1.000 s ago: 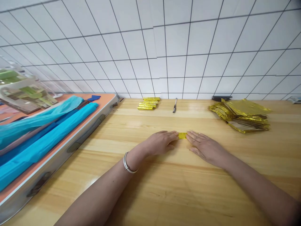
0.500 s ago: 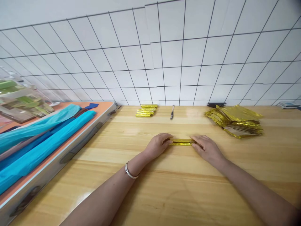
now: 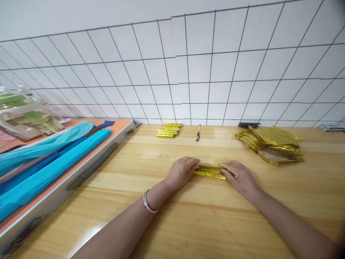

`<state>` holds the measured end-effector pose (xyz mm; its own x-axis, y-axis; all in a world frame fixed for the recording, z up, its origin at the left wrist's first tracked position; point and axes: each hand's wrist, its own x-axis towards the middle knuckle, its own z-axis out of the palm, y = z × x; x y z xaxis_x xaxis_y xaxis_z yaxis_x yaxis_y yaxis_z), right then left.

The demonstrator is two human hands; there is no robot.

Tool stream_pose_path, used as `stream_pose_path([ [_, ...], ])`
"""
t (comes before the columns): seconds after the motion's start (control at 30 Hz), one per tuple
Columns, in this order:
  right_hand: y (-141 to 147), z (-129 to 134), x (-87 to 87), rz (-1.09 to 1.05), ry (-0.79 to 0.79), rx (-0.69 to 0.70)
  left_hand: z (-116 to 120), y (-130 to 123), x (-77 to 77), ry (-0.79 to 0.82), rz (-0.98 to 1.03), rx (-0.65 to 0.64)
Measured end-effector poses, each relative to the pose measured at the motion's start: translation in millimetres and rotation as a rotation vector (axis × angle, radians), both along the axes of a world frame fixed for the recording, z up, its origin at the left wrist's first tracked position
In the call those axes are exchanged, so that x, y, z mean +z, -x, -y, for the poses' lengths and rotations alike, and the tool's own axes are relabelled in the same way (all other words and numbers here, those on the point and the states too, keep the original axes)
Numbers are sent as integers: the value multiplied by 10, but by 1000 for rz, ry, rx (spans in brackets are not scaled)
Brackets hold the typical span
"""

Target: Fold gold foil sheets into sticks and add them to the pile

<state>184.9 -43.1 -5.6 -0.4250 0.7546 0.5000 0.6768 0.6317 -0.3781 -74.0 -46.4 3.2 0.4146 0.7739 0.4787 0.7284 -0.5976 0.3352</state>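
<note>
Between our hands we have the gold foil piece [image 3: 209, 175], low over or on the wooden table [image 3: 172, 223]; we cannot tell which. Our left hand [image 3: 182, 173] pinches one end, thumb against fingers, and our right hand [image 3: 241, 176] pinches the other. It looks light, thin, slick and easily creased, so we judge the ends best for a gentle hold. Our fingers hide those ends. Farther off, behind the pile of gold sheets [image 3: 277, 136], a black object [image 3: 249, 125] near the wall [image 3: 199, 72] is hard to identify.
</note>
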Motion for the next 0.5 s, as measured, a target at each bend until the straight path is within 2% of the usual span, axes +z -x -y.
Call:
stream_pose_path([
  [0.17, 16, 35, 19, -21, 45, -47, 50, -3, 100, -103, -41, -49],
  [0.33, 15, 49, 48, -38, 94, -26, 107, 18, 177, -121, -128, -218],
  [0.5, 5, 38, 37, -23, 91, -20, 92, 17, 164, -82, -89, -158],
])
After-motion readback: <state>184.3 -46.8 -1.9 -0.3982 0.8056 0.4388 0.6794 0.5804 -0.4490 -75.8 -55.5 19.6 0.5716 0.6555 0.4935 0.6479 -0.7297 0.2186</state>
